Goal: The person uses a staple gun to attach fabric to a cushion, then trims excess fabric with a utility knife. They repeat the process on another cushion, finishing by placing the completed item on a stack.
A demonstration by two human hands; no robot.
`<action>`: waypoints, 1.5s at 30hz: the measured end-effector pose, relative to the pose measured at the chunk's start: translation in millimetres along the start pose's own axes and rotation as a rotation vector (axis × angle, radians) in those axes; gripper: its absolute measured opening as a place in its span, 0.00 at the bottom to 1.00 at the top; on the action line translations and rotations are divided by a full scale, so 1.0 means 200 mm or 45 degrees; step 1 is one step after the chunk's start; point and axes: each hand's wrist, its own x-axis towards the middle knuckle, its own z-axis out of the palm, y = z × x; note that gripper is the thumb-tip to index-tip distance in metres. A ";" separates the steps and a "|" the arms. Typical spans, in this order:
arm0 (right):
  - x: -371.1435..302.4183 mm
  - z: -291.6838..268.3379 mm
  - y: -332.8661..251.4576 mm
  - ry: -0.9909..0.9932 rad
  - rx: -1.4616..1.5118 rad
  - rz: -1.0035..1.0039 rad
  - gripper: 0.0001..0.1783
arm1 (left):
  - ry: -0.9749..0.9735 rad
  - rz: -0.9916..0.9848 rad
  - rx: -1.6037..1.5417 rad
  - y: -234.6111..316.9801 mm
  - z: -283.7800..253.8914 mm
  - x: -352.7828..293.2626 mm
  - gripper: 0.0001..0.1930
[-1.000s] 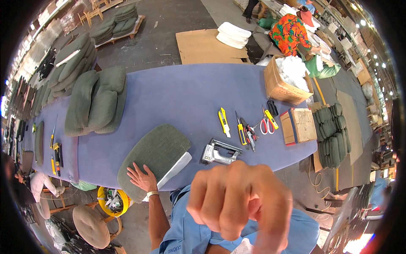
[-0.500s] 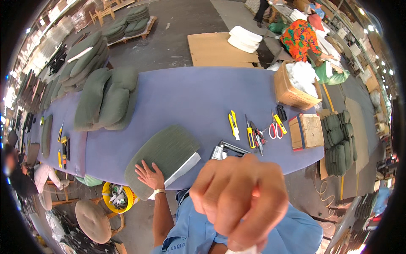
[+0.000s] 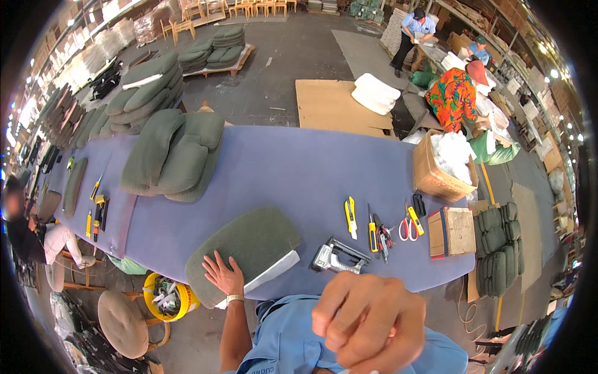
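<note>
A dark green padded cushion (image 3: 258, 240) with a white strip along its near right edge lies at the front of the blue-covered table. My left hand (image 3: 223, 274) rests flat on its near left part, fingers spread. Close to the camera, my right hand (image 3: 370, 318) is raised in front of my blue shirt, its fingers curled in. Whatever those fingers may hold is hidden. Just beyond that hand, a silver and black staple gun (image 3: 339, 255) lies on the table.
To the right lie a yellow utility knife (image 3: 351, 217), a screwdriver (image 3: 372, 227), pliers (image 3: 382, 237), scissors (image 3: 409, 227) and a wooden box (image 3: 451, 232). A carton of white stuffing (image 3: 436, 171) stands behind. Stacked cushions (image 3: 171, 153) sit far left; a yellow bucket (image 3: 187, 299) stands below.
The view has tilted up, showing more of the far floor. My right hand sits lower and smaller in view, uncovering more of the staple gun. My left hand stays on the cushion.
</note>
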 end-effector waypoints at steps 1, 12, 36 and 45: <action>-0.02 0.01 0.00 0.043 -0.030 0.002 0.21 | -0.008 0.004 0.015 -0.01 -0.01 -0.01 0.33; 0.08 0.09 0.06 0.381 0.143 0.001 0.13 | -0.168 -0.018 0.011 0.03 -0.08 0.00 0.32; 0.10 0.11 0.09 0.204 0.149 0.019 0.14 | -0.050 -0.002 -0.075 0.02 -0.05 -0.01 0.33; 0.06 0.00 0.11 0.212 -0.207 0.195 0.16 | -0.065 -0.042 -0.100 0.00 -0.08 -0.01 0.33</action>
